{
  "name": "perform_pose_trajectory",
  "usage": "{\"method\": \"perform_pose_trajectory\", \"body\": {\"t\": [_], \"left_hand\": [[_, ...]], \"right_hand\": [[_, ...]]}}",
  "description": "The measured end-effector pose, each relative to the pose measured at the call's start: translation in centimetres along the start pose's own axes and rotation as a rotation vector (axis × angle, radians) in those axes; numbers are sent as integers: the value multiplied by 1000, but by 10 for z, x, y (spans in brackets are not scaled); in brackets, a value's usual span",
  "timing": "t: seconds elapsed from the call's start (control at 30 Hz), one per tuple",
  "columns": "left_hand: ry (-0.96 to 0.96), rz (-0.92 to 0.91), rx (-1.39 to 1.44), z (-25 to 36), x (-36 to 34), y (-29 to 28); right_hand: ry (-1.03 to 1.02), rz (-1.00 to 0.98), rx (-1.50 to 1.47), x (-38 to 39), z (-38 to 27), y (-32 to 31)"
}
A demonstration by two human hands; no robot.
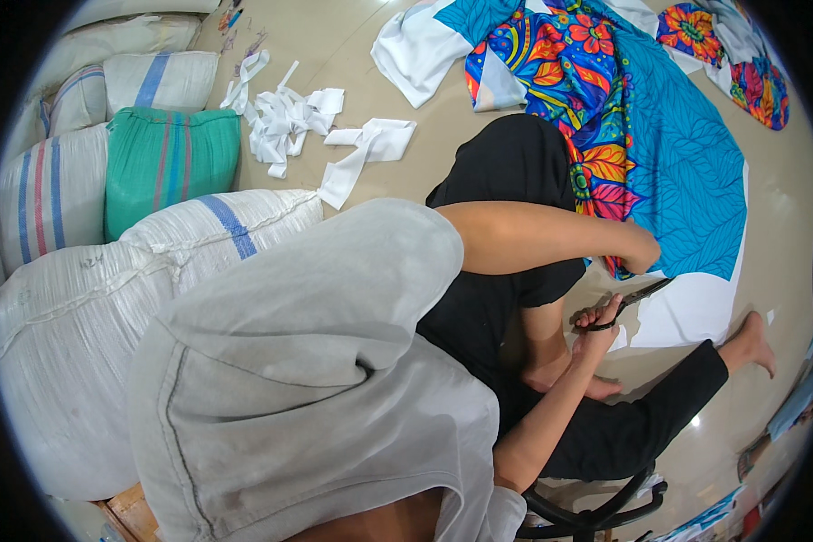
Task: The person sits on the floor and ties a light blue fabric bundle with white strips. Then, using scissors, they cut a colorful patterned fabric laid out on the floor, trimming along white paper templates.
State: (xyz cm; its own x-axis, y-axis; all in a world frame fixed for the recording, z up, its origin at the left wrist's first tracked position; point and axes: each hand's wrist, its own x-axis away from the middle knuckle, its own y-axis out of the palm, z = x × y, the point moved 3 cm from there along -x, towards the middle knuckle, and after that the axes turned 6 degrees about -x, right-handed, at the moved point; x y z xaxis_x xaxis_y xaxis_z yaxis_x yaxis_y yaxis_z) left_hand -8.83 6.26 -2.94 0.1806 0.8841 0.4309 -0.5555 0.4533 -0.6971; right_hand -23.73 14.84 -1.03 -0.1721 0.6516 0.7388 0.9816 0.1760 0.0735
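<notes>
My left hand is closed on the lower edge of a large printed cloth, its fingertips partly hidden. Turquoise with a leaf pattern, the cloth carries a bright multicoloured flower band. Just below, my right hand grips dark-handled scissors. Their blades point up and right toward the cloth's border, over a white piece that lies under the printed part. Whether the blades touch the fabric I cannot tell. Grey sleeves and my black-trousered legs, with bare feet, surround the work on the floor.
Stuffed white sacks and a green sack crowd the left. White fabric strips lie on the beige floor above them. Another flowered piece is at upper right. A black curved frame stands at the bottom.
</notes>
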Motion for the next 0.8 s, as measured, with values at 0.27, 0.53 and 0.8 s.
{"method": "perform_pose_trajectory", "body": {"t": [0.27, 0.53, 0.8], "left_hand": [[34, -19, -1, 5, 2, -7], [57, -22, 8, 3, 14, -22], [56, -35, -16, -3, 8, -19]], "right_hand": [[11, -4, -145, -15, -16, 7], [-7, 7, -187, -18, -24, 18], [-4, 14, -209, -24, -25, 28]]}}
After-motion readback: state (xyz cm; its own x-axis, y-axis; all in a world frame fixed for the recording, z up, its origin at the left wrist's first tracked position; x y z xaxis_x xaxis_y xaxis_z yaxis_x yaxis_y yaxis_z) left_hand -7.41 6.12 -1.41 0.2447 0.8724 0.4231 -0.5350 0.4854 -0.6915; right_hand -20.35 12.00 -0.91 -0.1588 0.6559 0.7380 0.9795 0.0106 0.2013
